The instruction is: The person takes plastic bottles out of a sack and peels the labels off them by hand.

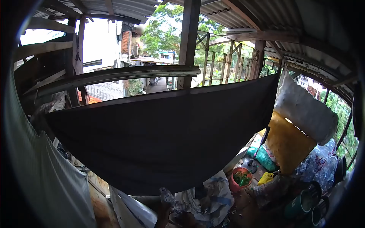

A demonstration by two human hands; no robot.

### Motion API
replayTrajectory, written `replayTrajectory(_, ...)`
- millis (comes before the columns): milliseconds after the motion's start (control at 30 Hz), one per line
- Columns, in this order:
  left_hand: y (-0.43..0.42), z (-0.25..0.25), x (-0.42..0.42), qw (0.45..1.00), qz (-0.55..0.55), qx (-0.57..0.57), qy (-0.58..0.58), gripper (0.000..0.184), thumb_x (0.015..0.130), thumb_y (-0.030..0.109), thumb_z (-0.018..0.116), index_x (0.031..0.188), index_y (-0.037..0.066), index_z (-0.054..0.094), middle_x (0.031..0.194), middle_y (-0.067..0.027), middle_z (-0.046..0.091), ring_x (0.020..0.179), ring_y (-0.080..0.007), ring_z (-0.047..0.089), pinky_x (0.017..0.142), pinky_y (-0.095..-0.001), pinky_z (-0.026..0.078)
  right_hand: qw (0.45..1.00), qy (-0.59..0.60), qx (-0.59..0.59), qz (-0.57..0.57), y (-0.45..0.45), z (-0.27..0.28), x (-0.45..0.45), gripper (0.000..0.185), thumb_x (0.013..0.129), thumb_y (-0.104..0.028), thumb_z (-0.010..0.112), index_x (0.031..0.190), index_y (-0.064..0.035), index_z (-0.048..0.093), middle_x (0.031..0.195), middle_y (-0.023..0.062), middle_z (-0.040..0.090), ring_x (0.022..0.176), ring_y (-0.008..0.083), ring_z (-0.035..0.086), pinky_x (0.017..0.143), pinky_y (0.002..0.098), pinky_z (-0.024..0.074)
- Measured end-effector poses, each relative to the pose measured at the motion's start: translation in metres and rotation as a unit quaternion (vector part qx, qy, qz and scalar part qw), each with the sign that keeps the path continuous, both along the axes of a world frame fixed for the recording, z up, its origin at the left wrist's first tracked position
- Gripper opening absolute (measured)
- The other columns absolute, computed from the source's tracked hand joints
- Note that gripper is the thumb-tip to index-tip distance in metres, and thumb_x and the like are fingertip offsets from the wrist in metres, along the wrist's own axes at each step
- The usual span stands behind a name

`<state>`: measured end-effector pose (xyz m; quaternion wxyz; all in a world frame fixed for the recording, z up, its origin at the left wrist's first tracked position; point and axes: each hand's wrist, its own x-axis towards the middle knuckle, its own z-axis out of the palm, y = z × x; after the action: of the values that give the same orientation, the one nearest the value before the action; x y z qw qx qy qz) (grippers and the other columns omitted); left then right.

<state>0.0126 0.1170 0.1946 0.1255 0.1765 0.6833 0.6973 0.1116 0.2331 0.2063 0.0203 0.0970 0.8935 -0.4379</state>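
Note:
At the bottom centre, my left hand [164, 211] is dark and partly visible, close beneath a clear plastic bottle [166, 195]. My right hand [185, 219] shows at the lower frame edge, beside more clear plastic [175, 209]. Shadow hides the fingers of both hands, so their grip cannot be made out. Just to the right lies a crumpled whitish sack [216, 197]. A large dark cloth [163, 140] hangs in front, above the hands.
A red bucket [235, 185] holds green pieces. Further right are a yellow sack [289, 142], a white sack [304, 108], bagged clear bottles [319, 163] and a green bucket [299, 203]. A pale cloth [57, 178] hangs at left; a wooden post [189, 38] stands behind.

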Motion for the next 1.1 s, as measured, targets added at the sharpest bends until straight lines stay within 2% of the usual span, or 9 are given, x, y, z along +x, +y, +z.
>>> replayTrajectory(200,-0.043,-0.032,-0.014,0.977,0.047,-0.075,0.192,0.029,0.087,0.011,0.06,0.113,0.0,0.054,0.103,-0.015,0.063,0.089,-0.0208,0.063,0.077,-0.0354,0.051,0.997,0.044,0.043,-0.038,-0.036,0.037,0.005,0.075,0.076,-0.045,0.07,0.129,0.0011,0.045,0.119,0.0232,0.057,0.109,0.0347,0.055,0.092,0.039,0.0457)
replayTrajectory(267,-0.058,-0.039,-0.017,0.951,0.07,-0.108,0.281,0.027,0.087,0.01,0.06,0.112,0.0,0.054,0.102,-0.0148,0.063,0.088,-0.0204,0.064,0.077,-0.0351,0.052,0.935,0.137,-0.322,-0.056,-0.041,-0.085,-0.016,0.083,0.071,-0.047,0.074,0.13,0.0022,0.043,0.124,0.0236,0.053,0.113,0.035,0.052,0.095,0.0403,0.0443)
replayTrajectory(300,-0.061,-0.038,-0.017,0.982,0.053,-0.047,0.174,0.027,0.088,0.013,0.058,0.112,0.0,0.054,0.102,-0.0144,0.063,0.088,-0.0212,0.064,0.077,-0.0358,0.052,0.86,0.173,-0.477,-0.056,-0.043,-0.144,-0.026,0.086,0.069,-0.047,0.076,0.131,0.0027,0.043,0.127,0.0238,0.05,0.115,0.0351,0.051,0.096,0.041,0.0436)
replayTrajectory(400,-0.067,0.004,-0.018,0.96,0.011,0.24,-0.145,0.027,0.092,0.021,0.053,0.11,0.001,0.054,0.1,-0.0133,0.063,0.089,-0.0236,0.063,0.077,-0.038,0.052,0.996,0.069,0.044,0.029,-0.053,-0.049,-0.013,0.091,0.069,-0.044,0.079,0.135,0.003,0.038,0.128,0.0229,0.049,0.121,0.0348,0.047,0.1,0.0419,0.0405)
replayTrajectory(567,-0.072,-0.03,-0.04,0.917,0.103,0.339,-0.182,0.037,0.094,0.037,0.043,0.091,0.002,0.056,0.079,-0.0127,0.059,0.061,-0.0293,0.061,0.051,-0.0447,0.049,0.986,0.155,0.064,0.01,-0.086,-0.079,-0.019,0.094,0.068,-0.038,0.081,0.138,0.0029,0.034,0.133,0.0235,0.045,0.124,0.0352,0.044,0.102,0.0421,0.0387)
replayTrajectory(667,-0.08,0.022,-0.025,0.844,0.053,0.452,-0.282,0.031,0.096,0.036,0.047,0.097,0.006,0.055,0.083,-0.0075,0.059,0.071,-0.0219,0.06,0.065,-0.0351,0.05,0.982,0.187,-0.006,-0.011,-0.098,-0.074,-0.027,0.094,0.068,-0.036,0.082,0.139,0.0018,0.033,0.134,0.0237,0.045,0.125,0.0351,0.044,0.103,0.0421,0.0382)
replayTrajectory(800,-0.079,0.0,-0.034,0.894,0.028,0.402,-0.194,0.037,0.095,0.036,0.042,0.092,0.003,0.058,0.079,-0.013,0.061,0.063,-0.029,0.063,0.049,-0.0438,0.047,0.987,0.156,-0.037,-0.034,-0.102,-0.02,-0.029,0.095,0.067,-0.034,0.084,0.14,-0.0016,0.033,0.134,0.0229,0.046,0.125,0.034,0.045,0.102,0.042,0.0391)
replayTrajectory(900,-0.08,0.02,-0.024,0.99,0.029,0.117,-0.069,0.029,0.096,0.035,0.048,0.091,0.007,0.056,0.075,-0.0039,0.057,0.064,-0.0178,0.056,0.055,-0.0309,0.045,0.966,0.251,-0.063,0.027,-0.095,-0.011,-0.036,0.095,0.067,-0.034,0.084,0.14,-0.0035,0.033,0.129,0.021,0.051,0.121,0.0326,0.049,0.098,0.0409,0.043)
replayTrajectory(1100,-0.057,-0.005,-0.025,0.997,0.027,0.07,-0.022,0.038,0.097,0.035,0.045,0.102,0.001,0.063,0.086,-0.0071,0.066,0.076,-0.0177,0.063,0.066,-0.0342,0.049,0.968,0.128,-0.212,-0.04,-0.074,-0.036,-0.039,0.09,0.066,-0.03,0.084,0.139,-0.0038,0.038,0.115,0.0171,0.06,0.098,0.0303,0.06,0.081,0.0404,0.05)
